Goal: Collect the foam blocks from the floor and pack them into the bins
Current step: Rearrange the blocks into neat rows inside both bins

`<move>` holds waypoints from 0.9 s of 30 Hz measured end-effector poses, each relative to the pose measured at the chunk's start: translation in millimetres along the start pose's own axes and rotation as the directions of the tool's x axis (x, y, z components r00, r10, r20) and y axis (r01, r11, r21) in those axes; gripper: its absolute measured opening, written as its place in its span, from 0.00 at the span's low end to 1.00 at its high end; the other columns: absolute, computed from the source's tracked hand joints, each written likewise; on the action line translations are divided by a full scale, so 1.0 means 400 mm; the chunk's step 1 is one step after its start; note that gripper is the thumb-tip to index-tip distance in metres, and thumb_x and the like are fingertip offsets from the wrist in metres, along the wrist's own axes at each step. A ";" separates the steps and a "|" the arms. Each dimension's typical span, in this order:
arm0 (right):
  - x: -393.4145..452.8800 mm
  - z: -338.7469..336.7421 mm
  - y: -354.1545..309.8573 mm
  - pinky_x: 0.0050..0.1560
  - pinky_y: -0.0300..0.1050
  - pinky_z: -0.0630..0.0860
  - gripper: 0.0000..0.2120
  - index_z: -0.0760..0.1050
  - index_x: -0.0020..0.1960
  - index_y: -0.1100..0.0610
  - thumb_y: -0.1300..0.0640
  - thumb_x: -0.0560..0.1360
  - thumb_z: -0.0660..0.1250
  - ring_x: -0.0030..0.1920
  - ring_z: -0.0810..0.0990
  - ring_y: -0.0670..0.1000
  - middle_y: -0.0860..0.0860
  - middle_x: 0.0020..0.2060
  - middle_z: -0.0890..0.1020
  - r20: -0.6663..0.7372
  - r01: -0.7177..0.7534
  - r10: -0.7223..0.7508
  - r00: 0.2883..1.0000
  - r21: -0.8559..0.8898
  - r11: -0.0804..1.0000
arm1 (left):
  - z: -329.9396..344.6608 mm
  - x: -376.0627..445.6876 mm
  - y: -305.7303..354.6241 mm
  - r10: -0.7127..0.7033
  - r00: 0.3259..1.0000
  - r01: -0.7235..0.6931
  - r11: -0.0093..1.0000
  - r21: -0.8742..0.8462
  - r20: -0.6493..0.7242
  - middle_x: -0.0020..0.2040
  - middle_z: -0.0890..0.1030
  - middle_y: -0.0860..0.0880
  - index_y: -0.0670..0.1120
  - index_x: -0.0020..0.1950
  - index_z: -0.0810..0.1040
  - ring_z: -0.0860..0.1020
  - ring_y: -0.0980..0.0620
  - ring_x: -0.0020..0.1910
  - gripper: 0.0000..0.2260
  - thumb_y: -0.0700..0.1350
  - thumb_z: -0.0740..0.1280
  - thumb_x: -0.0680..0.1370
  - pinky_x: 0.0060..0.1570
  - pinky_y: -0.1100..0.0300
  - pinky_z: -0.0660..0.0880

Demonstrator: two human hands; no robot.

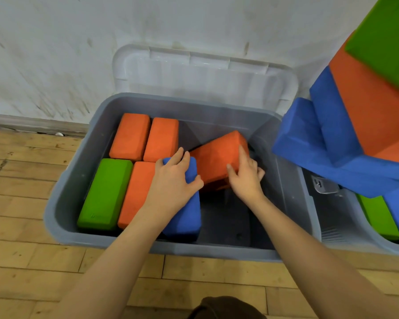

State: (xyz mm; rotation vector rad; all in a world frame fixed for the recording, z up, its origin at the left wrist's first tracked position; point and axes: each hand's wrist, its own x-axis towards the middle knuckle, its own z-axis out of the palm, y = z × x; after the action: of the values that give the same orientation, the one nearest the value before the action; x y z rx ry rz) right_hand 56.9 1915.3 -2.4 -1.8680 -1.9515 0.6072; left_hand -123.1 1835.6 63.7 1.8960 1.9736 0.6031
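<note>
The left hand [174,178] lay curled over the end of a blue foam block [184,210], seemingly steadying it in its row, while the right hand [245,178] gripped a tilted orange foam block [219,157], probably to turn it flat into the bare right part of the grey bin [62,203]. Two orange blocks, a green block [105,194] and another orange one already lay flat and tight, likely to save room. The bin sat on a wooden plank floor [21,261] against a scuffed white wall [55,54], its clear lid [205,72] leaning behind, beside a second bin [355,245] heaped with more blocks.

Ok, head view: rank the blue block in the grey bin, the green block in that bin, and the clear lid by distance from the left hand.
1. Blue block: under the left hand.
2. Green block: bin's left side.
3. Clear lid: against the wall behind.
</note>
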 end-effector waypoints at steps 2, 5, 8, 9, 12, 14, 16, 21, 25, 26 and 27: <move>-0.010 -0.002 -0.028 0.66 0.47 0.50 0.28 0.55 0.76 0.52 0.54 0.79 0.60 0.70 0.61 0.49 0.50 0.70 0.67 -0.012 0.139 -0.138 0.990 0.071 0.988 | 0.001 0.002 -0.001 0.003 1.000 -0.004 1.000 0.019 0.026 0.75 0.61 0.42 0.40 0.72 0.65 0.63 0.47 0.72 0.28 0.50 0.65 0.76 0.70 0.54 0.53; -0.001 0.006 -0.065 0.70 0.48 0.48 0.25 0.60 0.74 0.50 0.58 0.79 0.60 0.74 0.55 0.45 0.45 0.73 0.63 0.038 0.231 -0.241 0.970 0.177 0.957 | 0.014 0.001 -0.014 -0.002 0.999 -0.003 0.996 0.091 0.049 0.75 0.61 0.44 0.43 0.73 0.64 0.67 0.40 0.68 0.34 0.61 0.52 0.73 0.68 0.51 0.59; 0.016 0.020 -0.080 0.73 0.51 0.57 0.24 0.64 0.73 0.53 0.62 0.78 0.62 0.73 0.61 0.51 0.51 0.71 0.66 0.021 0.274 -0.301 0.953 0.357 0.893 | 0.029 0.000 -0.058 0.085 0.992 -0.098 0.986 0.137 0.095 0.77 0.54 0.47 0.45 0.76 0.58 0.60 0.37 0.73 0.35 0.63 0.42 0.74 0.72 0.47 0.55; 0.020 0.024 -0.082 0.72 0.51 0.59 0.24 0.65 0.72 0.55 0.61 0.77 0.63 0.72 0.63 0.52 0.54 0.71 0.67 0.007 0.309 -0.333 0.943 0.361 0.880 | 0.027 0.002 -0.073 0.106 0.988 -0.118 0.988 0.102 0.110 0.77 0.49 0.48 0.46 0.76 0.55 0.55 0.40 0.75 0.35 0.63 0.42 0.74 0.74 0.48 0.52; 0.043 0.040 -0.094 0.72 0.53 0.57 0.21 0.72 0.68 0.54 0.55 0.76 0.65 0.72 0.61 0.55 0.55 0.74 0.61 -0.031 0.362 -0.366 0.930 0.250 0.898 | 0.017 -0.008 -0.092 0.054 0.993 -0.050 0.998 -0.036 0.105 0.77 0.40 0.48 0.47 0.77 0.50 0.51 0.48 0.76 0.38 0.65 0.44 0.71 0.74 0.51 0.49; 0.055 0.045 -0.107 0.71 0.49 0.51 0.20 0.72 0.67 0.48 0.51 0.75 0.68 0.74 0.55 0.55 0.51 0.76 0.56 0.035 0.288 -0.300 0.953 0.189 0.939 | 0.019 -0.021 -0.085 -0.019 0.994 0.018 1.000 0.010 0.111 0.78 0.42 0.49 0.49 0.77 0.49 0.49 0.52 0.76 0.41 0.67 0.41 0.68 0.73 0.51 0.44; 0.064 0.046 -0.110 0.69 0.38 0.54 0.22 0.72 0.67 0.48 0.51 0.74 0.69 0.73 0.60 0.51 0.52 0.74 0.62 0.115 0.223 -0.264 0.958 0.285 0.932 | 0.029 -0.024 -0.077 -0.050 0.991 0.045 0.998 0.043 0.122 0.78 0.47 0.51 0.51 0.77 0.48 0.50 0.54 0.76 0.40 0.68 0.42 0.69 0.72 0.50 0.44; 0.084 0.041 -0.113 0.68 0.45 0.66 0.21 0.75 0.64 0.44 0.45 0.71 0.71 0.67 0.70 0.47 0.50 0.67 0.73 0.092 0.171 -0.206 0.974 0.294 0.940 | 0.044 0.003 -0.071 -0.051 0.991 0.036 0.991 0.125 0.124 0.78 0.47 0.50 0.50 0.78 0.47 0.51 0.53 0.76 0.31 0.60 0.54 0.79 0.71 0.48 0.44; 0.082 0.031 -0.128 0.67 0.47 0.69 0.21 0.76 0.62 0.43 0.43 0.70 0.71 0.65 0.73 0.47 0.48 0.64 0.76 0.091 0.139 -0.171 0.981 0.287 0.948 | 0.043 -0.016 -0.076 -0.051 0.994 0.037 0.991 0.131 0.102 0.78 0.46 0.47 0.50 0.78 0.46 0.49 0.53 0.76 0.38 0.68 0.43 0.73 0.71 0.48 0.45; 0.085 0.023 -0.132 0.65 0.49 0.70 0.20 0.76 0.62 0.43 0.42 0.71 0.70 0.63 0.74 0.47 0.47 0.63 0.77 0.092 0.136 -0.166 0.982 0.270 0.953 | 0.041 -0.023 -0.078 -0.055 0.995 0.045 0.992 0.117 0.084 0.78 0.48 0.46 0.49 0.78 0.47 0.50 0.52 0.76 0.41 0.69 0.41 0.69 0.72 0.47 0.47; 0.090 0.014 -0.138 0.64 0.50 0.71 0.20 0.76 0.62 0.41 0.40 0.71 0.67 0.62 0.75 0.48 0.47 0.62 0.78 0.095 0.138 -0.162 0.982 0.216 0.966 | 0.040 -0.029 -0.080 -0.063 0.996 0.057 0.994 0.096 0.060 0.77 0.51 0.44 0.50 0.78 0.49 0.52 0.50 0.75 0.42 0.70 0.40 0.68 0.72 0.46 0.49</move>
State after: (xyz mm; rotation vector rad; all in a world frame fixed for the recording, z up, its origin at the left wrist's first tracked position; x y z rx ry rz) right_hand 5.6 1949.4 21.8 -1.5739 -1.9904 0.8504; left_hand -141.5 1824.4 33.0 1.8779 2.0433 0.4354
